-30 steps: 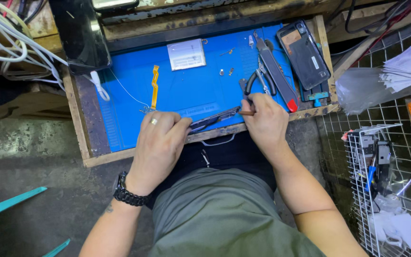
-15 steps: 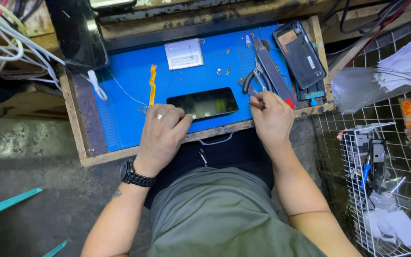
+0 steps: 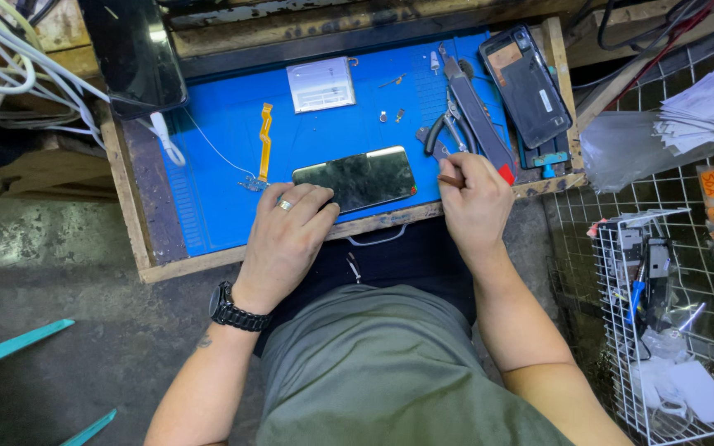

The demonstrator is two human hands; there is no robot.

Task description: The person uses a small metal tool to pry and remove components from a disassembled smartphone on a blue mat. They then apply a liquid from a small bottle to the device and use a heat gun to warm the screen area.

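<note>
A dark phone screen point(image 3: 357, 177) lies face up on the blue work mat point(image 3: 216, 165), near its front edge. My left hand point(image 3: 287, 235), with a ring and a black wristwatch, rests on the mat with its fingertips touching the screen's left end. My right hand point(image 3: 474, 202) sits just right of the screen, closed around a thin brown tool point(image 3: 449, 178) whose tip points left toward it. An orange flex cable point(image 3: 264, 142) lies left of the screen.
Pliers point(image 3: 444, 124), a long grey tool point(image 3: 479, 116) and a phone back housing point(image 3: 525, 84) lie at the mat's right. A small white pad point(image 3: 321, 83) and tiny screws sit at the back. White cables point(image 3: 18, 74) hang left; a wire basket point(image 3: 663, 330) stands right.
The phone screen has come into view flat on the mat as both hands drew back from over it. My left hand slid left; my right moved to the screen's right end.
</note>
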